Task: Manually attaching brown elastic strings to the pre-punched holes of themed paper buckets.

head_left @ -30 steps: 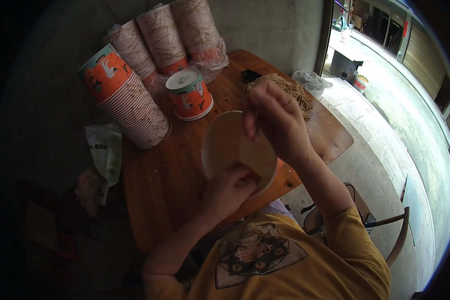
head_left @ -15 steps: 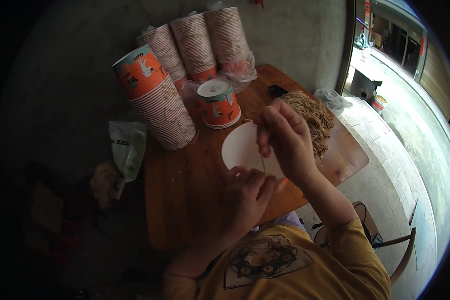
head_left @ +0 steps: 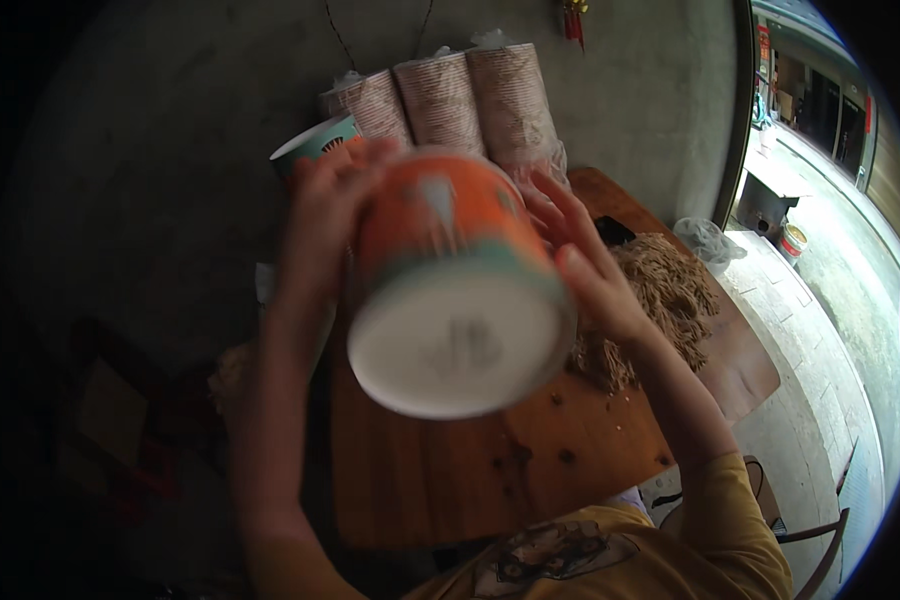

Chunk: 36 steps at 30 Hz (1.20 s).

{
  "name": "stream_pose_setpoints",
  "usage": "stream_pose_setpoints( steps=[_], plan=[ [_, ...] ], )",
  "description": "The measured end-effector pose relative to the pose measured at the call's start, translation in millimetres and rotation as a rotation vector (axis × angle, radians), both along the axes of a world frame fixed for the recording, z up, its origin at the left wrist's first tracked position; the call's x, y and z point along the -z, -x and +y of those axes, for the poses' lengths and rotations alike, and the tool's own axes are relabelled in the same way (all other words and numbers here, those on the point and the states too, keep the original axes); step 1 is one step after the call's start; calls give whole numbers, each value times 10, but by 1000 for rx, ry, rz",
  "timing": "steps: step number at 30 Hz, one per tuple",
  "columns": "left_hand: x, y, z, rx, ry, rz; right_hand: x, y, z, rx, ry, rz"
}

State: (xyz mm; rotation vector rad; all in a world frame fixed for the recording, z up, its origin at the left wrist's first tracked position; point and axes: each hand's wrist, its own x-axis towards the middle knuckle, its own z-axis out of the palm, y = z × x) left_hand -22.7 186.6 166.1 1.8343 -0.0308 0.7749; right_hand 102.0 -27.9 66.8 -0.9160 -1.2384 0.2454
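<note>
Bucket (head_left: pixel 450 285), paper, orange above a teal band, white base.

Head view, position: held up in the air above the table (head_left: pixel 440 480), between both hands and close under the camera. White base faces the camera and tips slightly down; the mouth points away, toward the stacks at the table's far edge. Long axis therefore runs from the viewer outward, nearly along the line of sight.

Head view, hands: left hand (head_left: pixel 325 215) wraps the bucket's left wall, fingers curled over the upper side near the far rim. Right hand (head_left: pixel 580 265) presses the right wall with fingers spread, thumb near the teal band. Both grip the bucket; neither is clearly nearer, one on each flank.

Head view, appearance: round, tapering toward the base; a faint moulded mark at the base centre; a pale figure printed on the orange part, blurred.

Head view, surroundings relative to the table: three sleeved stacks (head_left: pixel 450 100) of patterned cups at its far edge; another teal-rimmed cup stack (head_left: pixel 315 145) far left, part hidden by the left hand; a heap of tan fibre (head_left: pixel 660 300) on the right side; a clear bag (head_left: pixel 705 240) beyond the right corner.
</note>
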Motion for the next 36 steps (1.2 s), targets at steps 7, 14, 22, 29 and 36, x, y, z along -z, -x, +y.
stream_pose_setpoints(
  steps=[7, 14, 22, 29, 36],
  plan=[
    [-1159, -660, 1380, 33, 620, 21, -704, -344, 1244, 92, -247, -163],
    [-847, -585, 1722, -571, 66, -68, -1186, -876, 2408, 249, -142, -176],
    [351, -437, 2069, -400, 217, -170, -372, -849, 2824, 380, 127, -333],
    [783, -481, 1802, -418, 233, -242, -46, -842, 2726, 257, 137, -256],
    [837, -424, 1820, -444, 291, -188, -12, -786, 2721, 284, 209, -308]
  ],
)
